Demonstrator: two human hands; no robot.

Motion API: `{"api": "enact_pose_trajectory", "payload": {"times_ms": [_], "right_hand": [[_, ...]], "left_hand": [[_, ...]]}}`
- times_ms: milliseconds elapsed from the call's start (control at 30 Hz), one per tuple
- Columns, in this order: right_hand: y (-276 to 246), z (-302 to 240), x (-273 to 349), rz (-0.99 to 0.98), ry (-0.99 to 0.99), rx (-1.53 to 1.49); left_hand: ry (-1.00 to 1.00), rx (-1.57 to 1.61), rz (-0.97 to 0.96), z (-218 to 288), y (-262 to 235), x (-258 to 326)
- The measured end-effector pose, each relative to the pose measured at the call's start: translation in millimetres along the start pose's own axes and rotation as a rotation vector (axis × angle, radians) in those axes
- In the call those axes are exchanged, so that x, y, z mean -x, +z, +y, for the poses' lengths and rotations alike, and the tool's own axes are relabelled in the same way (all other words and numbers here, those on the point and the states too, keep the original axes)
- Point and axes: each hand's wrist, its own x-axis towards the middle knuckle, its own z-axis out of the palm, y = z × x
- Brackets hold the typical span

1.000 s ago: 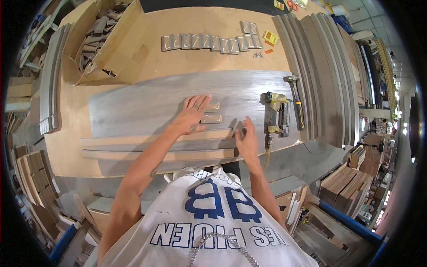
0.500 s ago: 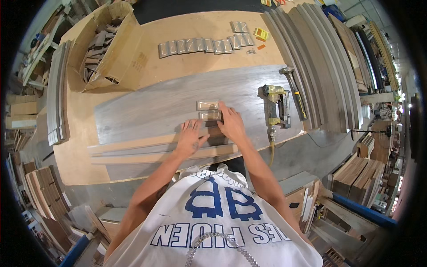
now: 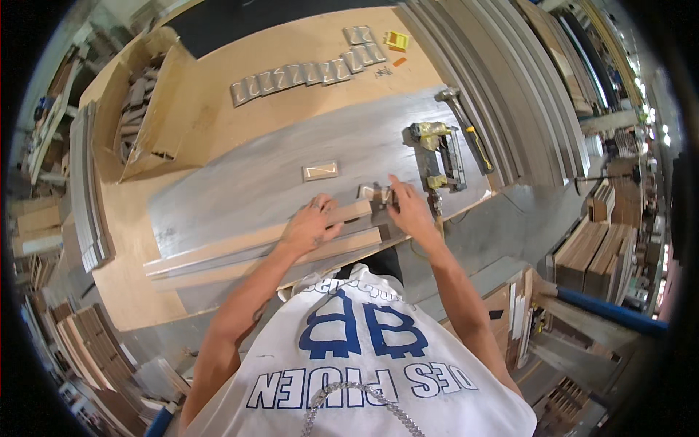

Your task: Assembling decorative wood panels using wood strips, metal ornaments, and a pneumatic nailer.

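Note:
My left hand (image 3: pixel 312 224) lies over the upper of two long wooden strips (image 3: pixel 218 245), fingers curled on its far side and thumb on the near side. To its right, my right hand (image 3: pixel 413 211) has its fingertips closed on a small grey block (image 3: pixel 370 193) with a pale line on top, beside the strip's right end. Part of that block is hidden by the fingers. A similar small block (image 3: pixel 320 171) lies flat on the grey board (image 3: pixel 247 178), beyond my left hand. The lower wooden strip (image 3: pixel 291 256) runs along the near edge.
Several similar blocks (image 3: pixel 295 76) stand in a row at the back, near a yellow box (image 3: pixel 397 40). A nail gun (image 3: pixel 440 153) and a hammer (image 3: pixel 466 127) lie to the right, beside stacked long boards (image 3: pixel 502 87). A cardboard box (image 3: pixel 164 109) of offcuts stands at left.
My right hand has moved right and nearer with one small block, away from the other block. My left hand stays by the upper strip. The whole view has turned slightly.

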Motion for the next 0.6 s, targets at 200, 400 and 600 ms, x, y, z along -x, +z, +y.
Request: {"api": "enact_pose_trajectory", "payload": {"times_ms": [200, 400, 600], "right_hand": [[16.4, -23.0, 10.5, -0.055, -0.060, -0.293], [21.9, -18.2, 6.2, -0.068, 0.038, -0.480], [21.8, -18.0, 5.8, -0.076, 0.022, -0.478]], "left_hand": [[-0.076, -0.024, -0.084, 13.0, -23.8, -8.8], [-0.070, -0.025, -0.021, 8.6, 1.6, -10.9], [-0.030, -0.068, 0.044, 12.3, 13.2, -14.2]]}}
